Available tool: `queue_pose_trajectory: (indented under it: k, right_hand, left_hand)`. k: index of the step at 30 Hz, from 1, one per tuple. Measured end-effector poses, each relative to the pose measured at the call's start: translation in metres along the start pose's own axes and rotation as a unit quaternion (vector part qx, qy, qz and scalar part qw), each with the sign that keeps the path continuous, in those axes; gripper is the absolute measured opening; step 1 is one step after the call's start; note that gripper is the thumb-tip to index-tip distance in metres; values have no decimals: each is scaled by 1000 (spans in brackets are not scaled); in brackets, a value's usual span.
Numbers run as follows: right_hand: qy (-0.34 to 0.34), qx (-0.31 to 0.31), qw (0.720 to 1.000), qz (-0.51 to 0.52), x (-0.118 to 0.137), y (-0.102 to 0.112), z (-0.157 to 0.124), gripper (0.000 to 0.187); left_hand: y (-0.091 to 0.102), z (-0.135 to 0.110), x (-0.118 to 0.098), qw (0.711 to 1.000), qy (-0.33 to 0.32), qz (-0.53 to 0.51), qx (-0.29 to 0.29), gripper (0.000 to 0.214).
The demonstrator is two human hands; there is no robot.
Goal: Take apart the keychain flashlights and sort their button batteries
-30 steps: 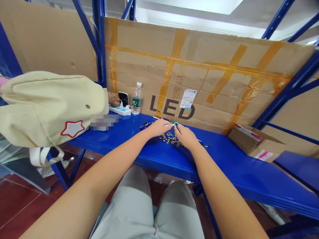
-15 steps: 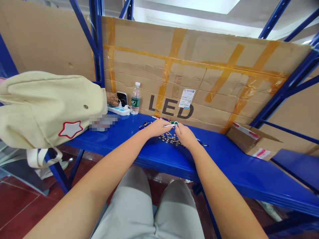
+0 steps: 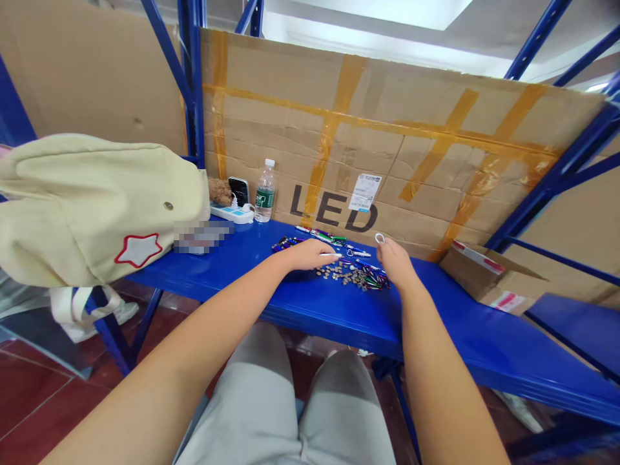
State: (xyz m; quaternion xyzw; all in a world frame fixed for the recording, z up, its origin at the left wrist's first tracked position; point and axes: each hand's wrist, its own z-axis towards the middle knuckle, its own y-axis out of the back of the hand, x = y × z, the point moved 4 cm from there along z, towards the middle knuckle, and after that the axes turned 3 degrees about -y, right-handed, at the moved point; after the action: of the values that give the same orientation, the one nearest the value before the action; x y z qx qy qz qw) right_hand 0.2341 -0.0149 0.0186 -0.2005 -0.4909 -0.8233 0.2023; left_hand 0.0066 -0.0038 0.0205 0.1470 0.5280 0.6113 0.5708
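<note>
The slim pale rod [image 3: 331,255] pokes out from the fingertips of the left grip [image 3: 310,254], above the desk [image 3: 455,297] and near the scattered small discs [image 3: 334,270]; the white ring [image 3: 376,239] stands at the fingertips of the right grip [image 3: 396,259], off to the right near the cardboard sheet [image 3: 431,223]. Each grip appears clenched on its piece, the left around the rod and the right pinching the ring, though the exact finger placing is too small to make out. Both pieces look light and fairly stiff, probably smooth plastic or metal, so a thin rod like this could roll or slide between dry fingers; it seems best held along its shaft, with the tip left free. The ring is likely easiest to pinch at one edge, gently, as a hard squeeze might flex it. Compared with half a second ago, when the two grips meet almost tip to tip with the ring at the rod's end, the right grip is now well apart and takes the ring along, while the left stays roughly in place. That parting uncovers the coloured pens [image 3: 375,278] lying beside the discs.
</note>
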Motion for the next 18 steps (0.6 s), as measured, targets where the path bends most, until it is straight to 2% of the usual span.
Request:
queue_pose_trajectory:
  k: [4, 7, 10, 13, 18]
  right_hand:
    - [-102, 25, 992, -68, -35, 19, -10, 30]
    - [-145, 41, 984, -92, -42, 20, -18, 29]
    - [-165, 10, 982, -86, -32, 19, -23, 30]
    - [-148, -21, 988, -41, -12, 12, -23, 30]
    - [-62, 53, 992, 101, 20, -30, -17, 30]
  left_hand:
    - [0, 0, 3, 1000, -10, 20, 1, 43]
    - [-2, 0, 4, 999, -22, 36, 10, 44]
    - [-6, 2, 6, 998, -39, 55, 3, 42]
    - [-9, 7, 5, 994, -67, 86, -16, 33]
    - [-15, 14, -3, 979, -102, 172, -50, 26]
